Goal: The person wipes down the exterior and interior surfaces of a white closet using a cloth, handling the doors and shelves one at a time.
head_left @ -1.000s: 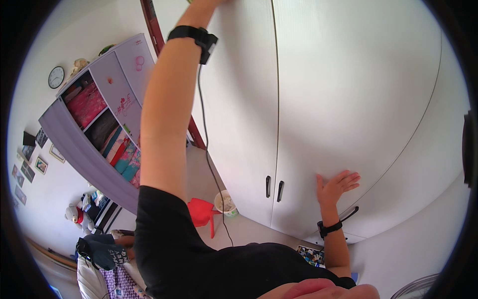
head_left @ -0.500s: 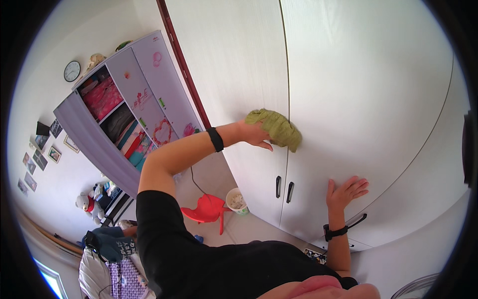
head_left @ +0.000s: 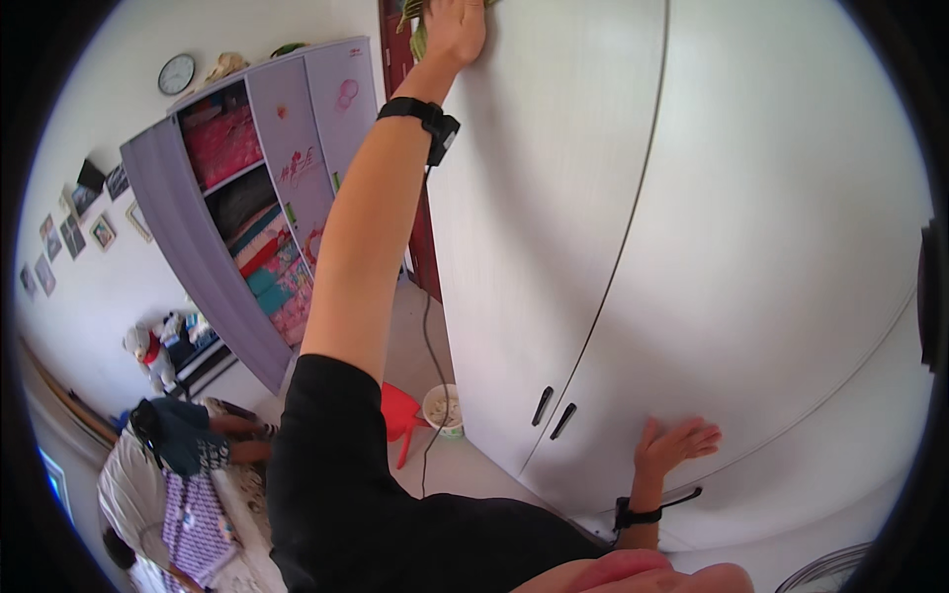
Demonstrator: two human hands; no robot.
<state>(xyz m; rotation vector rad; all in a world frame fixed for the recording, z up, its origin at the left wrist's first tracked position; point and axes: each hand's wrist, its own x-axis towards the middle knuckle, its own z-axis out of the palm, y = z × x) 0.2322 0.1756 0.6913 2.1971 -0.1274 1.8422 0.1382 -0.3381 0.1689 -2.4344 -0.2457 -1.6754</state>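
My left arm reaches up to the top edge of the view. There my left hand (head_left: pixel 455 30), its fingers partly cut off, holds a green cloth (head_left: pixel 418 42) against the outer edge of a tall white wardrobe door (head_left: pixel 534 178). Folds of the cloth show on both sides of the hand. Lower down on the right, my right hand (head_left: pixel 675 447) is open, fingers spread, close to the other white door (head_left: pixel 771 227) and holding nothing. Two black door handles (head_left: pixel 553 413) sit to its left.
A red plastic stool (head_left: pixel 400 420) and a white bucket (head_left: pixel 443 410) stand on the floor below my left arm, with a dark cable (head_left: pixel 427 346) hanging near them. Behind is a lilac cabinet (head_left: pixel 193 237) with folded bedding. At lower left, people are beside a bed (head_left: pixel 203 534).
My left hand has gone up and left with the green cloth, from the gap between the doors to the left door's outer edge. My right hand stays open near the door.
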